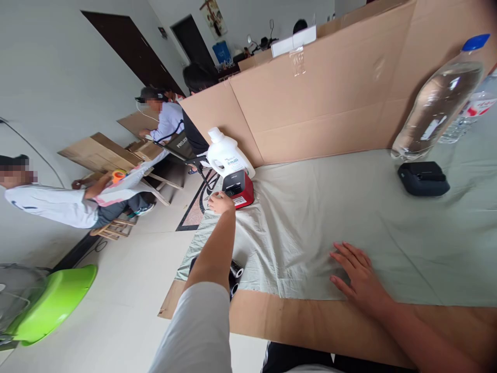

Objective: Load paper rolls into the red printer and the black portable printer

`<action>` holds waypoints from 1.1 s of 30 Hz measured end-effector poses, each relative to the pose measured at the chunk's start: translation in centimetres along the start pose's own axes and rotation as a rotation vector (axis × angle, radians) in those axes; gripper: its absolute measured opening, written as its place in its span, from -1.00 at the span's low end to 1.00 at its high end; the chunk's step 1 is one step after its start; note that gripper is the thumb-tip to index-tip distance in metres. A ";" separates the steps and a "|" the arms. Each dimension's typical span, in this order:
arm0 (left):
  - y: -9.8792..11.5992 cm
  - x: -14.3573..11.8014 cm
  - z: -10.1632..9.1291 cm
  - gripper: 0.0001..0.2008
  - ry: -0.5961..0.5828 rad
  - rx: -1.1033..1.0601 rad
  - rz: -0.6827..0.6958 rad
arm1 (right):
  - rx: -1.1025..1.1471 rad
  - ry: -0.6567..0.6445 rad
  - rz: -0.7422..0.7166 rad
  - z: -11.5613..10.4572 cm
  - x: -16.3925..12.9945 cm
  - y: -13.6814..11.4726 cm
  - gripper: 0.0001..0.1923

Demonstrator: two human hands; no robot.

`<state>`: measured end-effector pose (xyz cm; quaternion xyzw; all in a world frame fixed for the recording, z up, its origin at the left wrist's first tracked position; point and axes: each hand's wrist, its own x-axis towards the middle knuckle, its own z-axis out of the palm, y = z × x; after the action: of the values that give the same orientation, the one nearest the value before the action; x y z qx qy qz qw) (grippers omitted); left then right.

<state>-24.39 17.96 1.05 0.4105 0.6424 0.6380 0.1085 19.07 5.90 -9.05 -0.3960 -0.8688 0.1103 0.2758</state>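
My left hand (221,202) is stretched out to the table's far left corner. It is right beside a small red box-shaped device (248,190) with a black top and a white label. The fingers look curled; what they hold, if anything, is too small to make out. My right hand (357,277) lies open on the grey-green cloth (306,223), fingers spread, touching only the cloth. A white jug (229,155) stands just behind the red device. Black cylindrical items (235,270) lie partly hidden under my left forearm.
A tall cardboard panel (318,98) borders the table's back. At the right stand a large clear bottle (438,103) with a blue cap, another bottle (462,116) and a dark case (423,178). People sit at the left, beyond a green basin (58,305).
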 end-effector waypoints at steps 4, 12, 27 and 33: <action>-0.1 -7.3 5.3 -0.80 0.062 0.184 0.082 | -0.124 -0.027 0.022 1.4 0.1 0.1 -0.36; 1.2 -23.8 10.1 -0.78 -0.720 0.455 0.400 | -0.159 -0.178 -0.084 -0.1 -2.5 -1.0 -0.34; 2.0 -23.8 9.9 -0.77 -0.728 0.564 0.551 | -0.298 0.100 0.997 -12.6 15.1 23.2 -0.01; 1.8 -23.8 9.9 -0.77 -0.744 0.533 0.528 | -0.181 0.101 1.035 -12.2 14.1 21.1 -0.04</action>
<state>-1.95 9.07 -8.04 0.7702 0.5752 0.2696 0.0567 31.70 30.10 -2.20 -0.8003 -0.5513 0.1373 0.1916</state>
